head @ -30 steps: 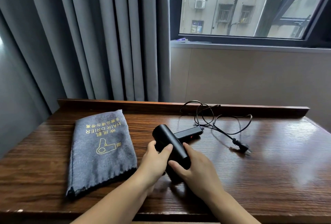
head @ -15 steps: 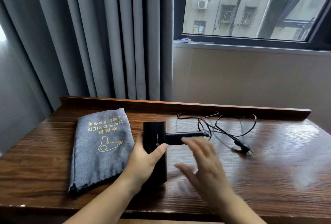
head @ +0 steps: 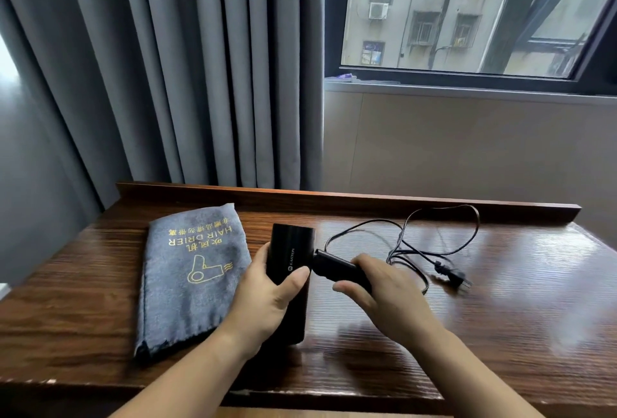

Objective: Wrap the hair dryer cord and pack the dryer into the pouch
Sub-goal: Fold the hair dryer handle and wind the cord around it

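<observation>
One dryer (head: 291,250), one pouch (head: 190,270), two hands (head: 267,300)

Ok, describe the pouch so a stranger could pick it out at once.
On the wooden table under the window, look left of the black hair dryer. The pouch lies flat there: grey felt, the only thing with gold lettering and a gold dryer drawing.

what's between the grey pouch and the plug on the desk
In the head view: the black hair dryer, gripped by both hands, then the loose black cord on bare wood.
</observation>
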`<action>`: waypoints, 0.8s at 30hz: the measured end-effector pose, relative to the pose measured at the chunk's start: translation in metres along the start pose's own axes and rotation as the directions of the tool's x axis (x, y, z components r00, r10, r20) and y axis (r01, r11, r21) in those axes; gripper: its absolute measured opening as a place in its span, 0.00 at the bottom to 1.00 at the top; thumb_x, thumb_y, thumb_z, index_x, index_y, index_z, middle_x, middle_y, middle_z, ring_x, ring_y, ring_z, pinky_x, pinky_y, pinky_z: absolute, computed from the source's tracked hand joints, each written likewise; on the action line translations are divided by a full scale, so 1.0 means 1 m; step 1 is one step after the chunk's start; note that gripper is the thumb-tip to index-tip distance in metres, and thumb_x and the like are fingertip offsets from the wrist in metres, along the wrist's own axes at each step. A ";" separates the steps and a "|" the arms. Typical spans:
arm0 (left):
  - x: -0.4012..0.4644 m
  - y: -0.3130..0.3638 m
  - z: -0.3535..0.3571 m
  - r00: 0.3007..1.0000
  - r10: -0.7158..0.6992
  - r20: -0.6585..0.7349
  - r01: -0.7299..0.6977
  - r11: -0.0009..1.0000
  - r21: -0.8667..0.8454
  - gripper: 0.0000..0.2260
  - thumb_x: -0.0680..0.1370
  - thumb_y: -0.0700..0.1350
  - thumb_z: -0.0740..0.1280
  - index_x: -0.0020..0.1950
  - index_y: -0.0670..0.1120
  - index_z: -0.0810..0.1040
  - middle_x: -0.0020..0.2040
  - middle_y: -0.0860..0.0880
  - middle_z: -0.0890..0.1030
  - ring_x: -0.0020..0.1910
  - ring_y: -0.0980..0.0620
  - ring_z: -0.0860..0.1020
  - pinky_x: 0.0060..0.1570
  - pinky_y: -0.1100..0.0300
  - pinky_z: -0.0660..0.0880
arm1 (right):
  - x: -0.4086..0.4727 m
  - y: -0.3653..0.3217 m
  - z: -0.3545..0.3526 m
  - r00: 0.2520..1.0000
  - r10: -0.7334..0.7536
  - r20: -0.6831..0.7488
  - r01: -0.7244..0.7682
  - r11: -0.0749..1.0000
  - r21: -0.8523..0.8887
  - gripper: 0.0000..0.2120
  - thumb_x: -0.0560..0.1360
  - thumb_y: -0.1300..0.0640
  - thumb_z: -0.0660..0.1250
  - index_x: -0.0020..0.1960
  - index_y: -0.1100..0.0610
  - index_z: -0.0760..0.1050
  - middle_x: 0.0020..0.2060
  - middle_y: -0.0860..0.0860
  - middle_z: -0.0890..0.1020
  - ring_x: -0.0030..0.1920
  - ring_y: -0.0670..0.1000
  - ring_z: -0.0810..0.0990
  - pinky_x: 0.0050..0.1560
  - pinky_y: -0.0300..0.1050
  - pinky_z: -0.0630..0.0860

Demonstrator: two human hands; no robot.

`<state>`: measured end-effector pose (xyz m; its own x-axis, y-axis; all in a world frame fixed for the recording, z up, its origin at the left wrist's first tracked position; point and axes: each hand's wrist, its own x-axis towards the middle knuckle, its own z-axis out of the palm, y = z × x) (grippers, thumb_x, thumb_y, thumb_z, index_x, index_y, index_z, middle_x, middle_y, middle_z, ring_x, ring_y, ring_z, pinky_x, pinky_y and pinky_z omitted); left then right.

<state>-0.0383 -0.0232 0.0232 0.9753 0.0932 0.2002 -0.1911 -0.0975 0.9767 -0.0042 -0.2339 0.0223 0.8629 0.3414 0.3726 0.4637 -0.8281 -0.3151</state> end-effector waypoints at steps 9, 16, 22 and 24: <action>0.015 0.000 0.024 0.963 -0.169 -0.210 0.105 0.953 -0.285 0.14 0.74 0.49 0.74 0.57 0.49 0.76 0.51 0.42 0.84 0.51 0.41 0.83 0.57 0.40 0.78 | 0.003 -0.034 0.015 0.951 0.307 0.035 -0.274 0.786 0.554 0.08 0.82 0.48 0.59 0.46 0.44 0.73 0.33 0.47 0.78 0.34 0.45 0.76 0.40 0.50 0.73; 0.019 0.007 0.025 0.948 -0.220 -0.231 0.118 0.914 -0.389 0.12 0.74 0.48 0.73 0.55 0.50 0.76 0.54 0.40 0.84 0.53 0.37 0.83 0.56 0.33 0.77 | -0.003 -0.047 0.013 0.975 0.187 0.118 -0.206 0.577 0.790 0.13 0.84 0.55 0.55 0.59 0.48 0.78 0.48 0.45 0.84 0.49 0.40 0.80 0.51 0.39 0.74; 0.028 0.020 -0.006 0.951 -0.269 -0.155 0.167 0.863 -0.476 0.19 0.77 0.50 0.70 0.65 0.45 0.70 0.53 0.42 0.81 0.49 0.43 0.82 0.50 0.40 0.81 | -0.012 0.011 -0.005 0.987 0.056 0.149 -0.122 0.866 0.486 0.19 0.73 0.45 0.52 0.62 0.36 0.71 0.53 0.39 0.81 0.53 0.43 0.79 0.51 0.36 0.72; 0.032 0.027 -0.013 0.956 -0.259 -0.135 0.162 0.854 -0.494 0.21 0.76 0.51 0.71 0.65 0.45 0.72 0.52 0.42 0.82 0.48 0.43 0.82 0.47 0.39 0.81 | -0.011 0.025 -0.003 0.970 0.009 0.244 -0.105 0.919 0.381 0.15 0.74 0.48 0.59 0.59 0.37 0.74 0.53 0.38 0.81 0.54 0.39 0.78 0.52 0.33 0.72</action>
<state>-0.0141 -0.0096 0.0568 0.9673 0.2483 -0.0515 -0.0599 0.4209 0.9051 -0.0028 -0.2600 0.0130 0.8902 0.4319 0.1450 0.4120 -0.6272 -0.6609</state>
